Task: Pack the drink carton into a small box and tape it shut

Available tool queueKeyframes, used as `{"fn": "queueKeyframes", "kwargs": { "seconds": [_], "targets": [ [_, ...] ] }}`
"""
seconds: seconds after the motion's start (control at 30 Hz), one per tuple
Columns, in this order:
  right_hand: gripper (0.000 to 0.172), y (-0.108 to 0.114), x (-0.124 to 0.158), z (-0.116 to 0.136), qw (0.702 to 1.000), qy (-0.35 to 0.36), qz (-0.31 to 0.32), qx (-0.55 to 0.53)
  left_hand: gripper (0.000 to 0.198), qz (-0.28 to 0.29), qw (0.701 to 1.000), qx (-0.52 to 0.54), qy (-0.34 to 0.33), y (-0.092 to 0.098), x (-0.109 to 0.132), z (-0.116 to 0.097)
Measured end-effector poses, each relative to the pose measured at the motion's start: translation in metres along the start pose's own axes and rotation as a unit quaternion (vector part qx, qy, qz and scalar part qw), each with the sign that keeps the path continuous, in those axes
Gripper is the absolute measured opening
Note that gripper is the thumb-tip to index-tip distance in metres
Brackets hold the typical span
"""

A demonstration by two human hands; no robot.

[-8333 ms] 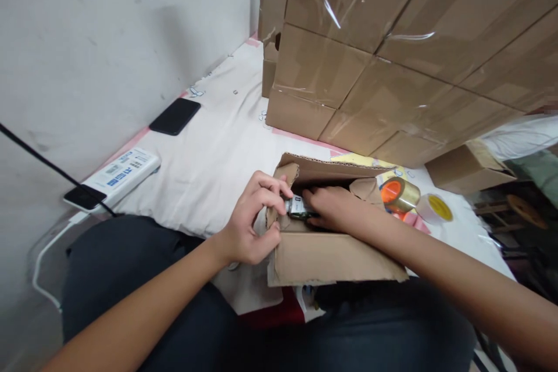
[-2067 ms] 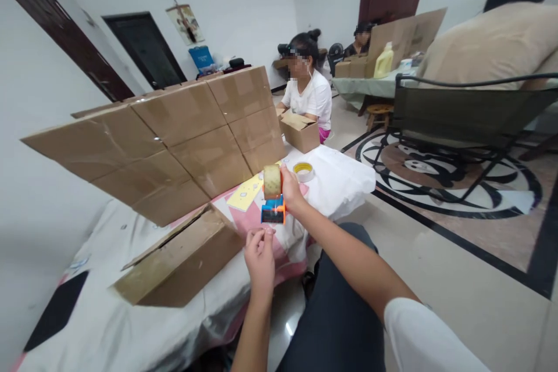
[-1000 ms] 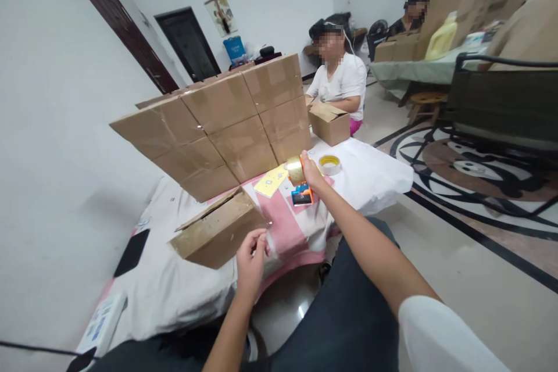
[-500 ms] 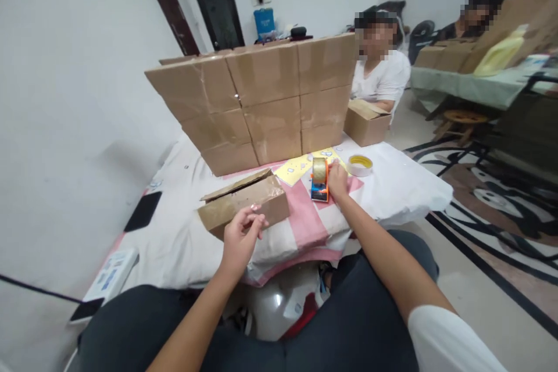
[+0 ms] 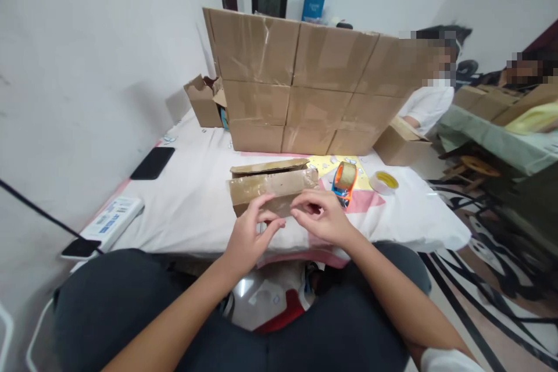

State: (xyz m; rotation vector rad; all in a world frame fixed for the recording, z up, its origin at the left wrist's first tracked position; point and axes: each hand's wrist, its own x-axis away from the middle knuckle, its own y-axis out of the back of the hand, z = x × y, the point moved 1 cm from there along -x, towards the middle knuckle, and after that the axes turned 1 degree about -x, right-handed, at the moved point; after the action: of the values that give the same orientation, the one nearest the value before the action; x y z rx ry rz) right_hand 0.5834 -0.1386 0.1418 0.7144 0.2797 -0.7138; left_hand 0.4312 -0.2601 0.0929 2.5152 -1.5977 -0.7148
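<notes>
A small cardboard box (image 5: 272, 183) with brown tape along it lies near the table's front edge, its top flap slightly raised. My left hand (image 5: 255, 229) is in front of its left half, fingers curved and apart with nothing visible between them. Facing it, my right hand (image 5: 322, 215) is by the box's right end, thumb and fingers also curved and apart. Whether either hand touches the box is unclear. Just beyond my right hand is an orange and blue tape dispenser (image 5: 349, 177) carrying a tape roll; my hand partly hides it.
A wall of stacked, taped boxes (image 5: 322, 58) spans the table's back. A loose tape roll (image 5: 384, 182) lies at right, a black phone (image 5: 152, 163) at left. An open box (image 5: 203, 104) stands behind left; another person sits behind a box (image 5: 399, 142) at right.
My right hand has left the tape dispenser and come left beside my left hand. The small box appears turned more squarely to me. The view has swung to the left.
</notes>
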Motion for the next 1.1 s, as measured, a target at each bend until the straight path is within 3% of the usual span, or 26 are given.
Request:
{"fn": "queueKeyframes", "kwargs": {
  "seconds": [0.13,0.23,0.3,0.37,0.47,0.6,0.73,1.1],
  "targets": [
    [0.015,-0.001,-0.012,0.005,0.999,-0.019,-0.040,-0.006,0.067,-0.044,0.994,-0.095,-0.031,0.011,-0.003,0.003],
    [0.016,0.016,-0.027,0.003,0.996,-0.041,-0.080,-0.023,0.070,-0.108,0.949,-0.271,-0.120,0.026,-0.016,0.002],
    [0.019,0.026,-0.041,0.005,0.997,-0.037,-0.058,-0.028,0.074,-0.082,0.908,-0.380,-0.157,0.034,-0.027,0.005],
    [0.020,0.031,-0.058,0.006,0.999,-0.031,-0.017,-0.023,0.074,-0.017,0.886,-0.436,-0.157,0.039,-0.035,0.012],
    [0.021,0.025,-0.084,-0.003,0.998,-0.035,0.042,0.015,0.067,0.042,0.877,-0.459,-0.139,0.040,-0.038,0.024],
    [0.020,0.006,-0.104,-0.029,0.990,-0.056,0.073,0.104,0.069,0.048,0.875,-0.462,-0.135,0.040,-0.034,0.028],
    [0.021,-0.004,-0.106,-0.047,0.979,-0.084,0.068,0.175,0.072,0.051,0.877,-0.459,-0.133,0.040,-0.034,0.025],
    [0.026,-0.011,-0.101,-0.054,0.968,-0.091,0.055,0.229,0.061,0.033,0.860,-0.479,-0.172,0.038,-0.032,0.022]
  ]
}}
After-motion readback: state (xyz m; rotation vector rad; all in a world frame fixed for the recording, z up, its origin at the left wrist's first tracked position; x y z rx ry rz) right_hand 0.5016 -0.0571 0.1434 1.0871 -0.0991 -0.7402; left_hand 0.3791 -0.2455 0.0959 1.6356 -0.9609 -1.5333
